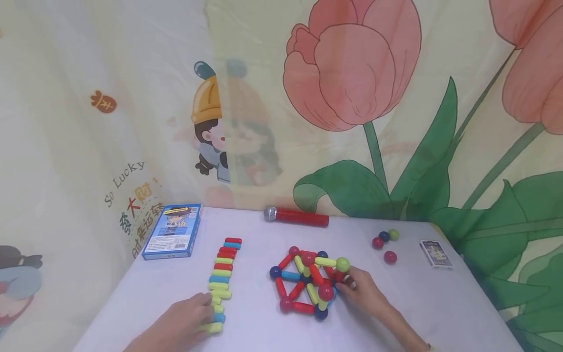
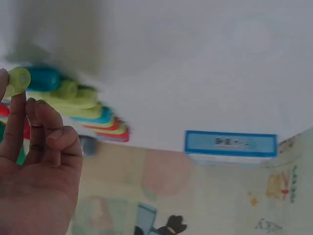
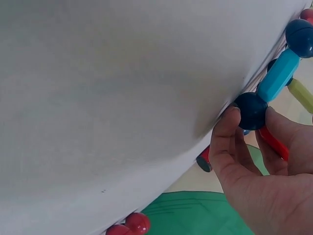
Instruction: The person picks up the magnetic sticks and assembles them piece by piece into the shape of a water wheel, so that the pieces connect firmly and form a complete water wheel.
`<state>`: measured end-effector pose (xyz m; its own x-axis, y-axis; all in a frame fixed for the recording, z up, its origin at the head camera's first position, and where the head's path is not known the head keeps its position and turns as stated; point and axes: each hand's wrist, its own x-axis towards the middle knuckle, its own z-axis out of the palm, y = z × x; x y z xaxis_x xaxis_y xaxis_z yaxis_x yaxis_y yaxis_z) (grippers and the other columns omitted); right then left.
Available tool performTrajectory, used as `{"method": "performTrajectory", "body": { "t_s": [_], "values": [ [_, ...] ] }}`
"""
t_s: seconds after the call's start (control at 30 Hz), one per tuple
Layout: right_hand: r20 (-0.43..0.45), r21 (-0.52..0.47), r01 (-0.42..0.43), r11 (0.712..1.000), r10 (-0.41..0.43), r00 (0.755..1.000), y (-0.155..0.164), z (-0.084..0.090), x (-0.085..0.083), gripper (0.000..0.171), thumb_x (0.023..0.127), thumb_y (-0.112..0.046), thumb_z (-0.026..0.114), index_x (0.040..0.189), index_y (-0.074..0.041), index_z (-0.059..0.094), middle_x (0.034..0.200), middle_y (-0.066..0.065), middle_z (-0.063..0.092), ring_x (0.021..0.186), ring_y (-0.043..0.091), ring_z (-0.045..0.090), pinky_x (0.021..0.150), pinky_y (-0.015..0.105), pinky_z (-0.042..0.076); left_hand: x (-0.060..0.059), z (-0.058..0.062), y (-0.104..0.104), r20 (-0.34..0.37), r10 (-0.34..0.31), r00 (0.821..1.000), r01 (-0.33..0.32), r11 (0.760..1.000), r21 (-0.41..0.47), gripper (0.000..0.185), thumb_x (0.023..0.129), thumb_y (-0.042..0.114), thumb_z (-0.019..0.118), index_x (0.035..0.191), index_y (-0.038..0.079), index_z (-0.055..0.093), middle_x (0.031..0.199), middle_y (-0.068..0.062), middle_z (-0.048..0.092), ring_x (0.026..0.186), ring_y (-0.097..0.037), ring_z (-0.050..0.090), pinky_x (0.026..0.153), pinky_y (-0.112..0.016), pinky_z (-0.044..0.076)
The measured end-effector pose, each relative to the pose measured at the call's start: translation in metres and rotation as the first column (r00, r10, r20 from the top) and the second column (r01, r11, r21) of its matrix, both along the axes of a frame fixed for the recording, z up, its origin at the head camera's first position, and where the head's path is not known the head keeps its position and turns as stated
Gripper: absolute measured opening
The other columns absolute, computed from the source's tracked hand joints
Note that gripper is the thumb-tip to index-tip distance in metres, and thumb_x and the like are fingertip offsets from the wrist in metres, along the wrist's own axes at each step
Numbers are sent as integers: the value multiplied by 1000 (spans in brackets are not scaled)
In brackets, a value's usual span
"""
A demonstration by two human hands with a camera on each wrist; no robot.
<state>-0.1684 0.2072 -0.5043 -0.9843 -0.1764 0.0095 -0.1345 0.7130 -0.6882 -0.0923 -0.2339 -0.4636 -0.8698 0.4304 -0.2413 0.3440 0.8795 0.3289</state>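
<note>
A column of red, blue and yellow-green magnetic rods lies on the left half of the table. My left hand is over its near end, and the left wrist view shows thumb and finger pinching a yellow-green rod beside a blue rod. To the right stands a ball-and-rod structure, a flat ring with spokes and some raised parts. At its right side, my right hand pinches a dark blue ball joined to a light blue rod. In the head view that ball is mostly hidden.
Loose balls, including a red ball, lie at the back right near a small card box. A red microphone lies along the back edge. At the back left is a blue box. Printed curtain hangs behind the table.
</note>
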Motion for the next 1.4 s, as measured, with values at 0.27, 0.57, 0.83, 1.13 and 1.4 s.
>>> {"method": "performTrajectory", "body": {
  "t_s": [0.27,0.57,0.83,1.13,1.4],
  "values": [
    [-52,-1,-91,996,91,994,5,-1,-13,33,92,0,82,122,-8,71,108,-1,74,95,16,70,80,26,60,-31,30,97,189,59,980,-155,826,543,14,96,24,84,103,13,78,87,8,72,81,-11,67,73,-24,56],
    [-39,-26,-165,986,164,986,4,-5,-19,34,94,-1,81,126,-8,72,113,3,74,95,17,70,78,24,59,-65,21,157,416,200,887,-429,690,583,21,99,26,80,106,6,81,86,-9,78,77,-17,71,77,-33,61],
    [-26,-20,-172,985,171,985,6,-6,-25,33,95,-1,80,125,-11,73,113,1,75,99,19,71,81,28,60,-71,18,167,426,252,869,-476,663,578,22,100,28,79,108,8,81,87,-7,77,78,-22,70,74,-33,60],
    [-27,-19,-179,984,178,984,10,-4,-28,32,95,0,79,125,-9,73,116,4,75,99,20,71,84,30,61,-69,16,174,482,277,832,-541,600,590,24,100,26,79,112,5,77,86,-10,75,75,-19,67,72,-27,57],
    [-23,-24,-174,984,173,985,9,-3,-26,33,95,-1,80,126,-8,73,116,5,75,100,20,72,85,33,61,-68,23,169,527,282,801,-587,541,603,31,102,24,77,121,-1,76,91,-6,72,83,-22,72,75,-25,59]
  ]
}}
